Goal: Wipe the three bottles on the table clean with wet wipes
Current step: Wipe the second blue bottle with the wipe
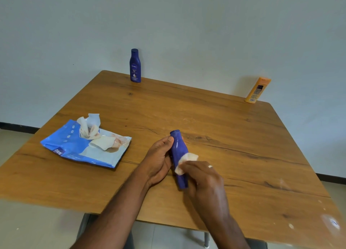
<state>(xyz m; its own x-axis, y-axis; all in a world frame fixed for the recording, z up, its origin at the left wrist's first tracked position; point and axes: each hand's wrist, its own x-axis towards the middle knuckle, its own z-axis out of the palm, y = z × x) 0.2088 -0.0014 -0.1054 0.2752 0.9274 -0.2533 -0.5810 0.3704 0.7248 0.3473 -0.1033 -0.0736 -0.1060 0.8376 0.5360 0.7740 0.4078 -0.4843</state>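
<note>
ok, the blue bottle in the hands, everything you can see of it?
The held blue bottle is plain dark-blue plastic by its look, waisted, no label showing on this side. It is tilted, one end pointing away, over the table. The left hand grips its left side; the right hand presses a white wet wipe against its middle.

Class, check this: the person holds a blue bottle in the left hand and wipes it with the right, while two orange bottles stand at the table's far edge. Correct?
Not quite. The head view shows one orange plastic bottle and one dark blue plastic bottle at the far edge. The rest holds.
</note>
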